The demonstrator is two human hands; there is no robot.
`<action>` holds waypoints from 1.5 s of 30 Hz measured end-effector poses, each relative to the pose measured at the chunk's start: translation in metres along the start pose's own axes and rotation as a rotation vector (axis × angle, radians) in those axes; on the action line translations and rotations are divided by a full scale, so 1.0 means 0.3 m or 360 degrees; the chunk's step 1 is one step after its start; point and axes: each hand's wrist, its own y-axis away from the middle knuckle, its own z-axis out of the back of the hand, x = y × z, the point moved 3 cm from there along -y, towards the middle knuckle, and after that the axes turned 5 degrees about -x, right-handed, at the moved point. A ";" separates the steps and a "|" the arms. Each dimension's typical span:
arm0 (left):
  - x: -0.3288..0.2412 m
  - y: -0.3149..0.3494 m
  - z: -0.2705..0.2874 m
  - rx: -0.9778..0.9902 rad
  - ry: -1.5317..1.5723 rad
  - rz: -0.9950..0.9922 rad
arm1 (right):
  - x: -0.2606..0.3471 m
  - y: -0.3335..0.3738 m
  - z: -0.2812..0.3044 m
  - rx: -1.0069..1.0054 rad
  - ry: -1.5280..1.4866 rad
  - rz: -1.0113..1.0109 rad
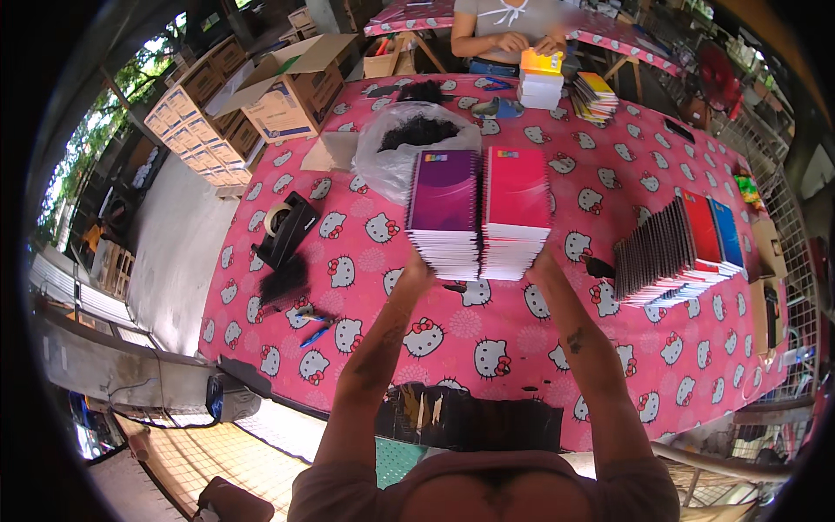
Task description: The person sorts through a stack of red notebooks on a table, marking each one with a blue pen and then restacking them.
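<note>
Two tall stacks of spiral notebooks stand side by side in front of me. The purple-covered stack (445,191) is on the left, the pink-covered stack (517,187) on the right. My left hand (419,271) grips the purple stack low on its outer side, its fingers mostly hidden behind the pages. Against the lower outer side of the pink stack, my right hand (543,264) is closed in the same way. Just behind the stacks lies a clear plastic bag (374,157) with black stringy material inside.
A tape dispenser (287,228), black fibres (283,284) and a blue pen (316,334) lie left. At right is a row of dark, red and blue notebooks (670,252). Cardboard boxes (291,96) stand far left. Across the table, a person's hands (531,43) touch a yellow-topped stack (541,83).
</note>
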 end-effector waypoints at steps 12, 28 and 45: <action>-0.076 -0.006 0.189 0.0022 0.0351 0.0225 | -0.081 0.017 -0.184 0.0256 -0.0192 -0.0205; -0.502 0.051 -0.110 0.0193 0.0555 0.0232 | 0.177 0.028 -0.152 0.0077 0.0075 0.0103; -0.384 0.765 0.273 -0.0873 -0.0415 -0.0494 | 0.099 0.595 -0.018 0.0193 0.0859 0.0423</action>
